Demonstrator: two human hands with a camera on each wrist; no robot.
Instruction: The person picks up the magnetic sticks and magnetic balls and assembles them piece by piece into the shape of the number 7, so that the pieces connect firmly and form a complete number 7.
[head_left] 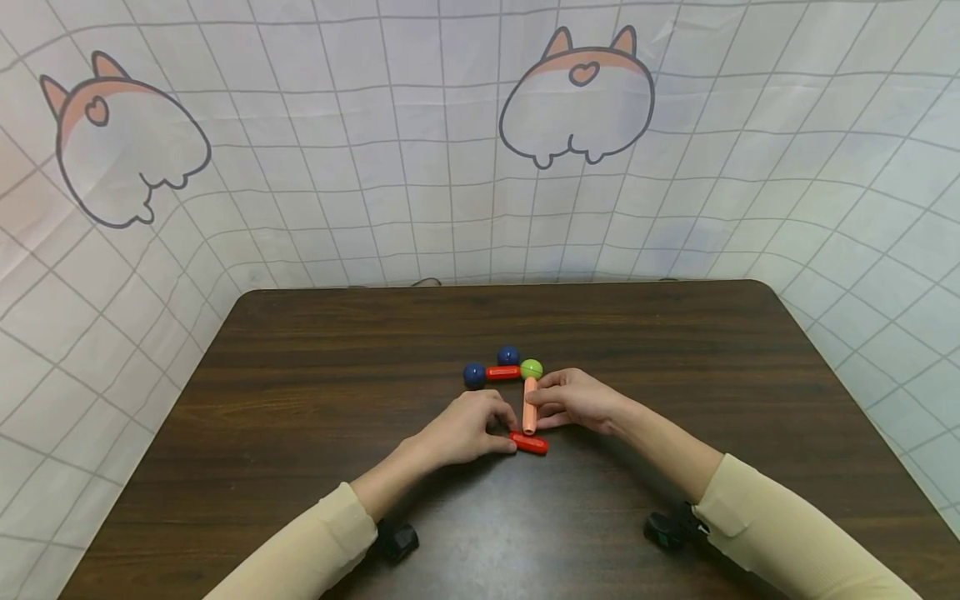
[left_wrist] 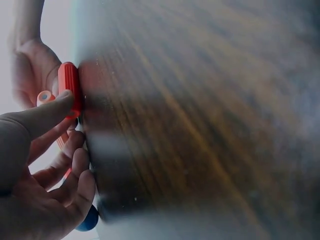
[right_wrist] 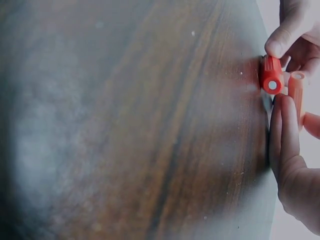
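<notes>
My left hand (head_left: 471, 427) pinches one end of a short red rod (head_left: 530, 443) between thumb and fingers, low over the table. In the right wrist view, the free end of this red rod (right_wrist: 271, 76) shows a round silvery spot. My right hand (head_left: 583, 402) holds an orange rod (head_left: 530, 407) from its right side, thumb and fingers about it. The far end of the orange rod meets a green ball (head_left: 531, 369); its near end lies close to the held red rod. Another red rod (head_left: 502, 372) runs left from the green ball to a dark blue ball (head_left: 475, 375).
A second dark blue ball (head_left: 508, 356) sits just behind the far red rod. All this stands on a dark wood-grain table (head_left: 337, 350). A white gridded cloth (head_left: 420, 183) hangs behind the table. Black wrist devices (head_left: 400, 543) show under both sleeves.
</notes>
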